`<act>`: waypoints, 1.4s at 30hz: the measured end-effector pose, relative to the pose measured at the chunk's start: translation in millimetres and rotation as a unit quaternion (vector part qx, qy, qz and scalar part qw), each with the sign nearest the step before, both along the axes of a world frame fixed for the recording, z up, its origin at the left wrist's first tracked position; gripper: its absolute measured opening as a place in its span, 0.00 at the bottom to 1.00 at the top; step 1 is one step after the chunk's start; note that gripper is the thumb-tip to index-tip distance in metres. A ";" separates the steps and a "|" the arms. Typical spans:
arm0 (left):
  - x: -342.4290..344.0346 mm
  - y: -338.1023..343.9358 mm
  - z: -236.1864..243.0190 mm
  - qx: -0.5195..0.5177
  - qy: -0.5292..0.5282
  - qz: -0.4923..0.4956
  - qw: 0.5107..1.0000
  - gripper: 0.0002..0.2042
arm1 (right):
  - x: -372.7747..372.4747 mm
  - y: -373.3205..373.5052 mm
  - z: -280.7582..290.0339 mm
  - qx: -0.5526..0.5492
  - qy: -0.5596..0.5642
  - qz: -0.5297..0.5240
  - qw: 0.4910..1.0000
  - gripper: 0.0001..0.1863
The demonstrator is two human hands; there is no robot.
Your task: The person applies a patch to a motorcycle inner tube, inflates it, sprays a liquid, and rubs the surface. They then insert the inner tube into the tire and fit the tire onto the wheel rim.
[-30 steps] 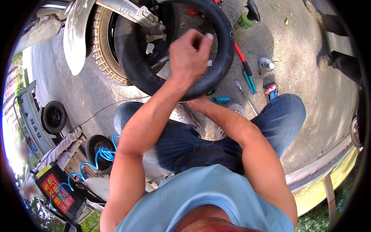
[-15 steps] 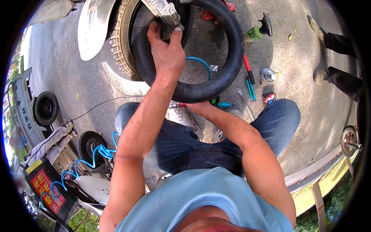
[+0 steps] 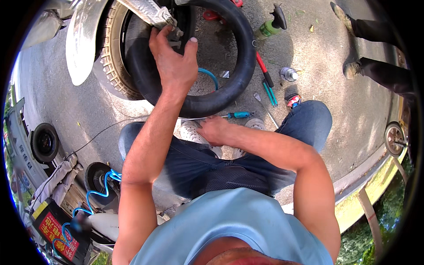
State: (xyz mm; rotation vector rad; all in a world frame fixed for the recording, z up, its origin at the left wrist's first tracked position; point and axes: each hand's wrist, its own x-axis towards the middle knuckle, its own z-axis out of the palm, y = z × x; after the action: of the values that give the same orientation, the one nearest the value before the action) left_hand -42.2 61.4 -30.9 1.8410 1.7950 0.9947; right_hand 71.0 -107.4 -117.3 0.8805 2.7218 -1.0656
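Note:
A black rubber inner tube [image 3: 238, 66] loops over the rear wheel [image 3: 115, 66] of a two-wheeler at the top. My left hand [image 3: 173, 62] reaches up to the wheel hub, fingers spread over the tube's left side near a silver metal arm [image 3: 148, 13]. My right hand [image 3: 213, 129] rests low, at the bottom of the tube beside my white shoes, fingers curled; whether it grips the tube is unclear. A teal-handled screwdriver [image 3: 238, 115] lies just right of that hand.
Red- and teal-handled tools [image 3: 267, 84], a small metal can [image 3: 289, 73] and a green spray bottle [image 3: 269, 26] lie on the concrete at right. Another person's dark shoes [image 3: 353, 68] stand top right. A coiled blue air hose [image 3: 99, 194] and compressor sit lower left.
My left hand has travelled left along the tube, from its middle to the wheel hub. The view has tilted so the wheel sits higher. My right hand stays low.

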 end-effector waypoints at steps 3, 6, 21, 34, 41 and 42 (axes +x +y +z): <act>14.2 -8.4 7.9 0.020 -0.037 -0.025 0.999 0.29 | 74.4 77.5 86.2 -0.304 -0.007 -0.069 0.950 0.21; 26.1 -11.8 -8.1 -0.029 -0.101 -0.088 0.991 0.29 | 166.8 134.4 82.0 0.007 0.135 -0.667 0.733 0.17; 150.6 -11.0 -111.9 -0.451 -0.075 -0.034 0.889 0.54 | 247.6 229.2 43.8 0.054 0.437 -0.520 0.732 0.31; 152.8 -35.4 -7.6 -0.493 -0.355 -0.108 0.787 0.29 | 267.0 83.9 156.7 -0.042 0.227 -0.489 0.841 0.23; 128.9 -49.6 28.2 -0.489 -0.407 -0.105 0.764 0.28 | 267.6 60.7 194.7 0.038 0.211 -0.417 0.883 0.25; 127.6 -47.0 27.0 -0.488 -0.405 -0.110 0.765 0.28 | 267.0 61.2 191.5 0.042 0.217 -0.424 0.878 0.25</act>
State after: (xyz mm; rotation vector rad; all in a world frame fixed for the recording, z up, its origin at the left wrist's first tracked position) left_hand 85.4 14.5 -3.9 0.7288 1.1143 0.4417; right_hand 337.9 -46.2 74.2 2.2183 2.7258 -1.3927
